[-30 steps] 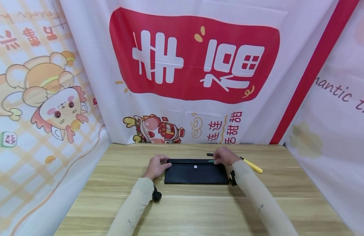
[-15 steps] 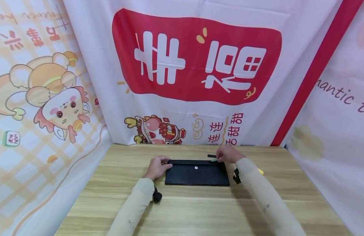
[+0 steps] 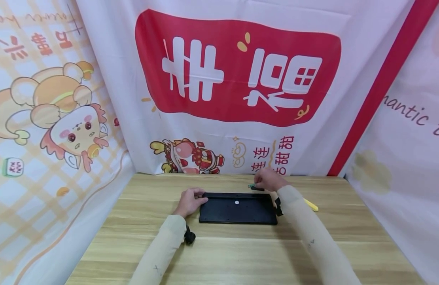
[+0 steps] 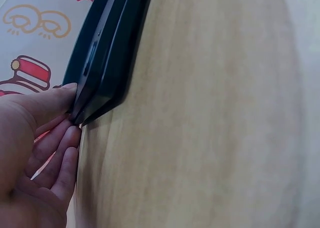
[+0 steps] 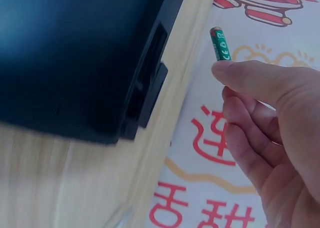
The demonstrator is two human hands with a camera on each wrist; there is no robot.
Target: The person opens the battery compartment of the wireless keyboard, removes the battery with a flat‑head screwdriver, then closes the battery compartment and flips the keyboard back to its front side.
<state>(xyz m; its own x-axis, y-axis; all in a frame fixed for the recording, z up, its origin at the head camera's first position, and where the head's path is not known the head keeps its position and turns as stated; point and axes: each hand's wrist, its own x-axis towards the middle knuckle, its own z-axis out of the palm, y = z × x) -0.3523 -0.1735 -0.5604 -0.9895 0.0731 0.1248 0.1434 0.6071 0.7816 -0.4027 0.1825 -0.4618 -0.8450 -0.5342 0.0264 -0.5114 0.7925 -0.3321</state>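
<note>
A black keyboard (image 3: 237, 213), apparently lying face down, has a round white sticker (image 3: 237, 202) on its underside. My left hand (image 3: 188, 201) pinches its far left corner, thumb on one face and fingers against the other, as the left wrist view shows. Beyond the far right edge, my right hand (image 3: 271, 180) holds a small green battery (image 5: 219, 43) between thumb and fingers, one end sticking out. A slot (image 5: 156, 50) shows in the keyboard's thick edge in the right wrist view. Just below the battery lies a small black strip, seemingly a cover (image 3: 256, 189).
A tool with a yellow handle (image 3: 311, 205) lies right of the keyboard, partly hidden by the right sleeve (image 3: 305, 225). The wooden table (image 3: 219, 257) ends at a printed curtain (image 3: 233, 99) behind, with more curtains at both sides.
My right hand has lifted away from the keyboard's far right edge with the battery, moving back and slightly left above the black strip. My left hand stays at the corner.
</note>
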